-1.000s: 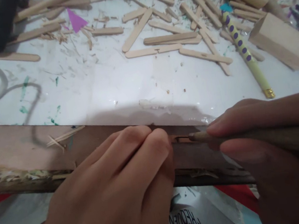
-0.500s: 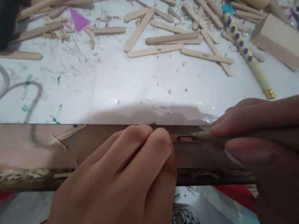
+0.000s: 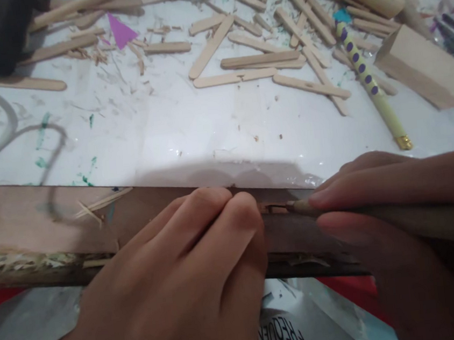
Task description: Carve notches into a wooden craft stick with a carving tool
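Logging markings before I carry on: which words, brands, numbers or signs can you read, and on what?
"FREQUEN": upside down, on what looks like a grey sheet below the board; it runs up to the left hand, so more letters may be hidden.
Nothing else is readable: no lettering I can make out on the tool or dotted stick; green marks on the white paper look like smears.

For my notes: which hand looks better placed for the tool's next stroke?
Probably the right hand: it grips the thin-tipped tool, tip at the brown strip. The left hand lies beside that strip, fingertips hidden.
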Tool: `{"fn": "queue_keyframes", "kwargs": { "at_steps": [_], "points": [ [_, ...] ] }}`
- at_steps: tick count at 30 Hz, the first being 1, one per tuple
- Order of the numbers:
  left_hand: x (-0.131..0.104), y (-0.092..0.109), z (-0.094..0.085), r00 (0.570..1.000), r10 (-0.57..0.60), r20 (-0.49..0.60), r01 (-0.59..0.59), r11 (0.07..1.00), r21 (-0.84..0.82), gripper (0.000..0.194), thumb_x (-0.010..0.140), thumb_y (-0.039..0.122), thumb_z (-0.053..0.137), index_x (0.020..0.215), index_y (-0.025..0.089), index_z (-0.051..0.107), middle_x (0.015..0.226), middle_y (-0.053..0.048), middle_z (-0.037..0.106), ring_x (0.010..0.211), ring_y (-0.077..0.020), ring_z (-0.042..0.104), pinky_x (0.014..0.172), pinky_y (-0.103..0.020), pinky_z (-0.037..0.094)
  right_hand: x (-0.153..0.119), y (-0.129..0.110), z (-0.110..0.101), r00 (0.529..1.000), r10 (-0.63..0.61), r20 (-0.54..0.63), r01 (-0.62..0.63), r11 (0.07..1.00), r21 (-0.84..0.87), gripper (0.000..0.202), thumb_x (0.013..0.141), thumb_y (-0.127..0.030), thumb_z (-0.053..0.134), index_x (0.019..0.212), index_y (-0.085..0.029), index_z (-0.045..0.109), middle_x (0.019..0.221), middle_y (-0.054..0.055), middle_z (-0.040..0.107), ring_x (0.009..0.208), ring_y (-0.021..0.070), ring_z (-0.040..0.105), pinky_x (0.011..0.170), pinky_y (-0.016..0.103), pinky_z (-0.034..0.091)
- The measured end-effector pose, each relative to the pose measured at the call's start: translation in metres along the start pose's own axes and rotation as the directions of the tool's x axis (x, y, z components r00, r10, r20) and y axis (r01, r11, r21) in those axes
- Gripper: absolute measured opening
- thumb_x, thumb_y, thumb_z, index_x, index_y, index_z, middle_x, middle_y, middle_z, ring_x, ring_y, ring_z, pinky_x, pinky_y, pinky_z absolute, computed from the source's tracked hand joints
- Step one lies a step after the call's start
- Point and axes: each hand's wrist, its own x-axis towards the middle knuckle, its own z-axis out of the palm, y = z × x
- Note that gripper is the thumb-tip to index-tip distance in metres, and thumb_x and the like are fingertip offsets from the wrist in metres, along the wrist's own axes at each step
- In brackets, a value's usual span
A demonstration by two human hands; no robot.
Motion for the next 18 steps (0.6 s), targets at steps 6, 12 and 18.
{"fn": "queue_keyframes", "kwargs": {
  "at_steps": [6, 12, 18],
  "points": [
    [0.003, 0.002, 0.000, 0.998, -0.014, 0.055, 0.014, 1.000, -0.001, 0.027, 0.112, 0.012, 0.057, 0.095, 0.019, 0.078, 0.107, -0.004, 0.079, 0.097, -0.0245, 0.077, 0.090, -0.044, 0.069, -0.020, 0.023, -0.005, 0.999, -0.001, 0.042, 0.003, 0.999, -0.053, 0.012, 0.097, -0.040, 0.086, 0.098, -0.043, 0.074, 0.093, -0.008, 0.082, 0.063, 0.0146, 0.073, 0.045, 0.027, 0.054],
    [0.004, -0.001, -0.002, 0.987, 0.031, 0.157, -0.032, 0.999, 0.005, 0.037, 0.111, 0.007, 0.047, 0.095, 0.020, 0.078, 0.108, -0.005, 0.077, 0.100, -0.0255, 0.072, 0.093, -0.045, 0.068, -0.018, 0.025, -0.001, 0.979, 0.067, 0.191, -0.051, 0.995, -0.087, 0.004, 0.105, -0.039, 0.074, 0.103, -0.040, 0.070, 0.088, -0.008, 0.081, 0.067, 0.0133, 0.075, 0.049, 0.023, 0.057],
    [0.006, -0.002, -0.002, 0.987, 0.063, 0.146, -0.063, 0.998, -0.006, 0.037, 0.110, 0.006, 0.048, 0.094, 0.020, 0.078, 0.109, -0.007, 0.076, 0.095, -0.0252, 0.069, 0.088, -0.043, 0.066, -0.015, 0.020, 0.002, 0.981, 0.081, 0.175, -0.054, 0.986, -0.156, 0.009, 0.105, -0.035, 0.072, 0.096, -0.038, 0.072, 0.087, -0.010, 0.077, 0.070, 0.0125, 0.072, 0.061, 0.032, 0.053]
  ]
}}
